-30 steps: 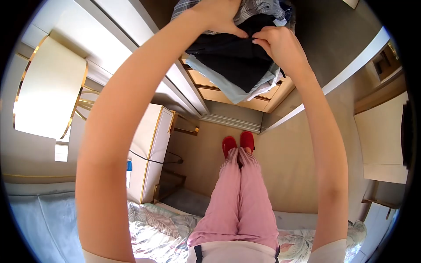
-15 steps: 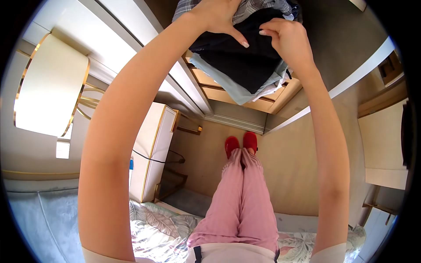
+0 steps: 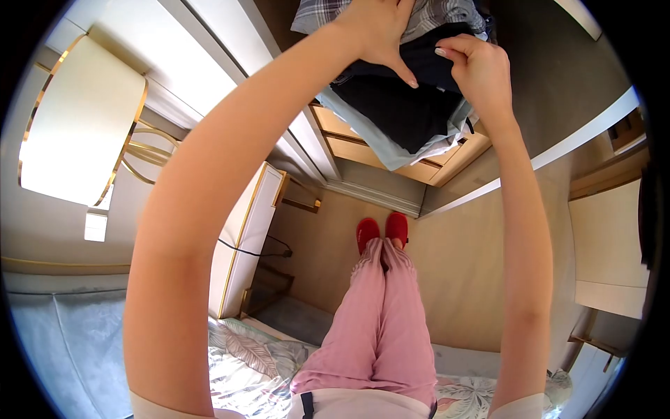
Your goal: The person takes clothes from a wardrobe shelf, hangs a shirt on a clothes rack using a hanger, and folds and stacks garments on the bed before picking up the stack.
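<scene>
At the top of the head view, a pile of clothes lies over a wooden drawer unit (image 3: pixel 342 150). Dark clothing (image 3: pixel 401 112) drapes over the front, above a light blue-grey garment (image 3: pixel 380 148). My left hand (image 3: pixel 380 31) rests on the pile with its thumb stretched out over the dark cloth, beside grey plaid fabric (image 3: pixel 436 15). My right hand (image 3: pixel 478 66) is pinched at the right side of the dark cloth, with thumb and index finger together on its edge.
A white lampshade (image 3: pixel 84 122) on gold arms is at the left, above a white nightstand (image 3: pixel 244 244) with a black cable. A bed with leaf-patterned bedding (image 3: pixel 244 356) lies behind me. A cabinet (image 3: pixel 611 244) is at the right. Red slippers (image 3: pixel 396 227) are on my feet.
My right hand has moved right and slightly down, away from my left thumb. The dark cloth now shows a fold between the hands. The whole view has shifted slightly.
</scene>
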Motion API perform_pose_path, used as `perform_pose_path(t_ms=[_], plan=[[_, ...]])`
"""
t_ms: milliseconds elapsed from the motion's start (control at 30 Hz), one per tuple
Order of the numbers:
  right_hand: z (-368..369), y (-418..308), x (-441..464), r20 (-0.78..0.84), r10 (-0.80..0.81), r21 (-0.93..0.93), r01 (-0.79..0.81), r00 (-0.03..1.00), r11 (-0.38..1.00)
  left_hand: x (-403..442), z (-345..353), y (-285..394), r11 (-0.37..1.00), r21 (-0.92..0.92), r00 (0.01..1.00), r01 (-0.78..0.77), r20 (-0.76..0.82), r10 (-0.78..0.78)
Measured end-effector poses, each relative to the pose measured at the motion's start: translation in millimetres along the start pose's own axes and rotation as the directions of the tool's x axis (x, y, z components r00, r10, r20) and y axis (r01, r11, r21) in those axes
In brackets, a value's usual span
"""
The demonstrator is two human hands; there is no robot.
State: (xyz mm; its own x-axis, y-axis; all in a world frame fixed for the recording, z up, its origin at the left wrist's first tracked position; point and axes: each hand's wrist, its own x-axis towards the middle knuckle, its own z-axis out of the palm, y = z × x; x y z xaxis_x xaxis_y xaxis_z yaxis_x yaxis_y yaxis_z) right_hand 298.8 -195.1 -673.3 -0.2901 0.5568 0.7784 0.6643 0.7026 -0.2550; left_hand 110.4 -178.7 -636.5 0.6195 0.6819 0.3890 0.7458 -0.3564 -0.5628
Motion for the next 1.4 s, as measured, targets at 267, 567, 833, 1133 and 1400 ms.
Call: perform_pose_path(t_ms=[267,567,833,1133,1400], plan=[[9,-56,-65,0.107,-0.175,-0.085,0.184,0.979,0.979,7,-15,7,0.917,-0.358,0.973,0.177,0.202,-0.109],[76,-28,-86,0.377,0.077,-0.346,0.063,0.923,0.936,2,-4,15,0.949,-0.297,0.991,0.107,0.105,-0.078],[53,-42,-58,0.496,0.132,-0.257,0.000,0.858,0.967,2,-5,16,0.944,-0.319,0.996,0.088,0.060,-0.073],[53,-4,-56,0.321,-0.132,-0.250,0.218,0.938,0.943,9,-14,25,0.913,-0.378,0.986,0.156,0.121,-0.118],[52,-12,-68,0.461,0.010,-0.174,0.079,0.887,0.982,2,-14,45,0.982,-0.092,0.979,0.168,-0.103,-0.177]])
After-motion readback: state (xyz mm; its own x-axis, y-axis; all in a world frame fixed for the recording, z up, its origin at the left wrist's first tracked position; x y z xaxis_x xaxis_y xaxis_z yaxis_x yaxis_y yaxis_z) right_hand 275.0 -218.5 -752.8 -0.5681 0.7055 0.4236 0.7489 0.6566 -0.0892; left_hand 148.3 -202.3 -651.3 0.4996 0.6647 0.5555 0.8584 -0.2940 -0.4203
